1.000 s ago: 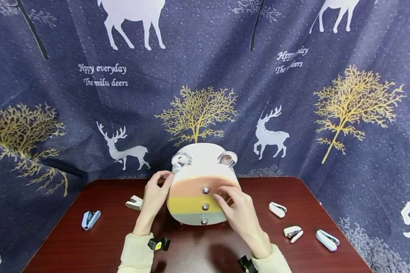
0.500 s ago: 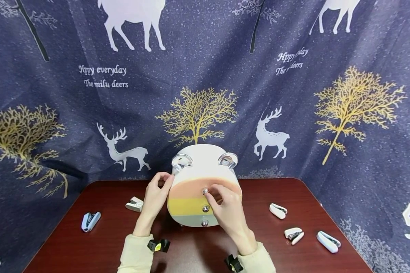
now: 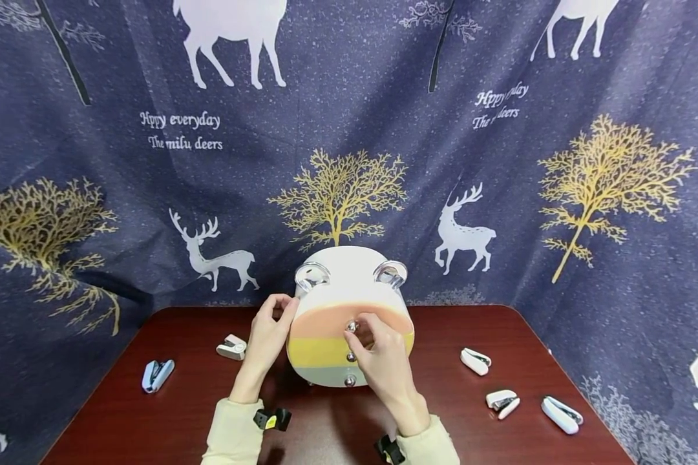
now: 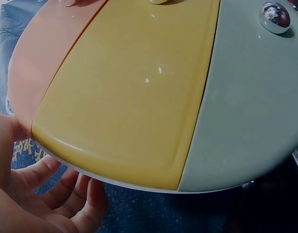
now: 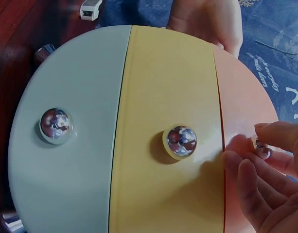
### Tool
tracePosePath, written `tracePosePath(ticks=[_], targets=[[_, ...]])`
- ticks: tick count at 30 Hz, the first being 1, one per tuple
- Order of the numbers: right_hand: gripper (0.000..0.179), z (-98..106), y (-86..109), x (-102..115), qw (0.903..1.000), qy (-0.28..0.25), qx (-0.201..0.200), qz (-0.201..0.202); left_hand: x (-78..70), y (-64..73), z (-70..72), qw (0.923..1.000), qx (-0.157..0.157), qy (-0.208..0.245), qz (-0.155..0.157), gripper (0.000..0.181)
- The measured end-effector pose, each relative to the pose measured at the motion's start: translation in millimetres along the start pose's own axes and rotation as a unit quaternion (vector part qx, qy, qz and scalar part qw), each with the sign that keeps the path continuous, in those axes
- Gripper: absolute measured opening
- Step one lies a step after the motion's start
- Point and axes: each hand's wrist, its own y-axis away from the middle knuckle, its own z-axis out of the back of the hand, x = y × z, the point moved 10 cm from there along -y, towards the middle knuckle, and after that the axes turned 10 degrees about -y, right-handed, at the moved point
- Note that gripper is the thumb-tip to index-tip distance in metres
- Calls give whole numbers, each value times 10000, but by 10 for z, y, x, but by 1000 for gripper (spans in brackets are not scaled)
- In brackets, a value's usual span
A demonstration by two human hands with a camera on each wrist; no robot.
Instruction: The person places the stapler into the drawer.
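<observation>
A small rounded drawer cabinet (image 3: 349, 278) stands at the back middle of the table, white with a pink, a yellow and a pale green drawer front. Each front carries a round silver knob. In the right wrist view, the thumb and fingertips of my right hand (image 5: 270, 182) pinch the knob (image 5: 262, 148) of the pink drawer (image 5: 246, 102). The pink and yellow fronts look flush. My left hand (image 3: 269, 332) rests at the cabinet's left side; its thumb touches the edge by the pink front (image 4: 34, 68), and its loosely bent fingers lie along the side.
Several mini staplers lie about: a blue one (image 3: 158, 376) and a white one (image 3: 231, 347) at left, two white ones (image 3: 475, 361) and a blue one (image 3: 561, 414) at right. Behind the red-brown table (image 3: 151, 426) hangs a dark blue deer-print cloth (image 3: 349, 116).
My right hand has moved left across the pink front and taken its knob between thumb and fingers. The left hand has stayed at the cabinet's side.
</observation>
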Motion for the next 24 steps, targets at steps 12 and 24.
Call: tracePosePath(ticks=[12, 24], targets=[[23, 17, 59, 47, 9974, 244, -532, 411, -2, 26, -25, 10000, 56, 71, 29, 30], [21, 18, 87, 83, 9972, -50, -533, 521, -13, 19, -4, 10000, 40, 58, -23, 29]])
